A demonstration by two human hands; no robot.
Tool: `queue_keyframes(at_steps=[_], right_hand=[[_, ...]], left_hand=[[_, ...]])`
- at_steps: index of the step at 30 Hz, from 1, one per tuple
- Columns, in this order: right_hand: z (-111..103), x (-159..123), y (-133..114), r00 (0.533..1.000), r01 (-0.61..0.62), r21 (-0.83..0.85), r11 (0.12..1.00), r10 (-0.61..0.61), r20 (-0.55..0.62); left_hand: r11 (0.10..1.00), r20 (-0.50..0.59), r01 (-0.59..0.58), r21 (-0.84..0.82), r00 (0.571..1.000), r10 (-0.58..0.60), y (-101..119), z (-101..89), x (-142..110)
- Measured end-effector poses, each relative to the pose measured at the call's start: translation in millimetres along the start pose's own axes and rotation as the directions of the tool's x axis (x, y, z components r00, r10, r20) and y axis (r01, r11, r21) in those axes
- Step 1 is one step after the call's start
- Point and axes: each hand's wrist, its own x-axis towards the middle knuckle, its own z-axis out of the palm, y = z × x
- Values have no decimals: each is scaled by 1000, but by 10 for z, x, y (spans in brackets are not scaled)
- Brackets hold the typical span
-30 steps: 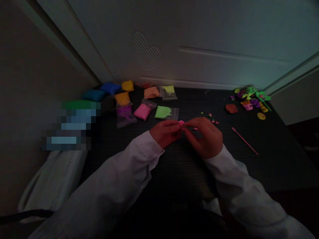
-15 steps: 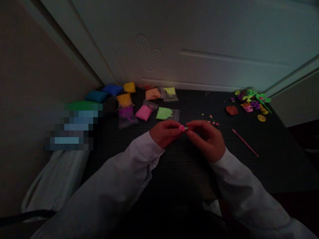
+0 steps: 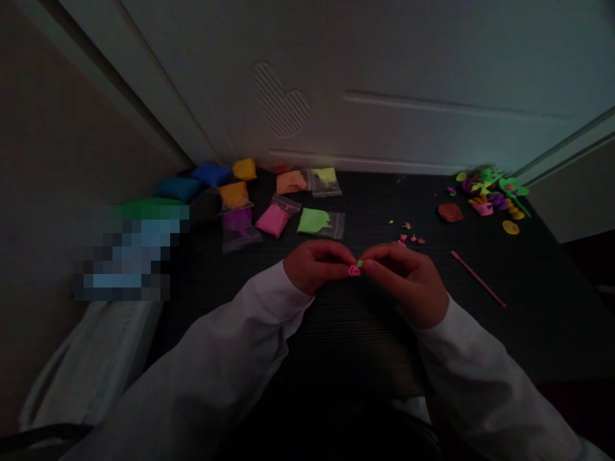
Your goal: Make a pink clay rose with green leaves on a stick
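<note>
Between my two hands is a small pink clay rose [image 3: 354,271] with a bit of green clay [image 3: 360,263] at its base. The thumb and forefinger of my left hand [image 3: 319,262] pinch the rose from the left. From the right, the fingertips of my right hand [image 3: 408,282] close on the green bit, which touches the rose. Just beyond my right hand lie several tiny pink clay pieces with green tips [image 3: 402,238]. A pink modelling stick [image 3: 478,278] rests on the dark table to the right.
Bags of clay stand at the back left, among them a light green bag [image 3: 314,221], a pink bag [image 3: 273,219] and a purple bag [image 3: 239,224]. A reddish-brown clay lump [image 3: 450,212] and a heap of colourful clay flowers [image 3: 490,192] lie at the right. A white panel [image 3: 408,51] rises behind.
Both hands have come slightly nearer to me. The rose has turned in my fingers from facing up to tilting down, and its green base now shows.
</note>
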Motion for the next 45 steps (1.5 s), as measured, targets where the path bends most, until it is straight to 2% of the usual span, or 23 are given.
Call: queue_keyframes(at_steps=[11, 20, 24, 30, 37, 45], right_hand=[[-22, -12, -6, 999, 9, 17, 1000, -10, 32], [-26, -15, 12, 996, 74, -67, 995, -71, 46], [-26, -17, 15, 995, 89, -55, 995, -86, 55], [-26, -15, 1, 997, 43, -43, 998, -40, 60], [-34, -21, 17, 998, 38, 74, 996, -41, 42], [-21, -3, 50, 996, 90, -20, 996, -90, 5]], left_hand=[[1000, 23, 1, -5, 1000, -1, 20, 6, -10], [1000, -3, -11, -23, 1000, 11, 34, 45, -18], [999, -9, 19, -38, 1000, -19, 26, 35, -17], [993, -33, 87, -81, 995, -90, 39, 35, -18], [975, -39, 133, -178, 989, -142, 68, 43, -20], [939, -14, 183, -291, 981, -195, 64, 0, -47]])
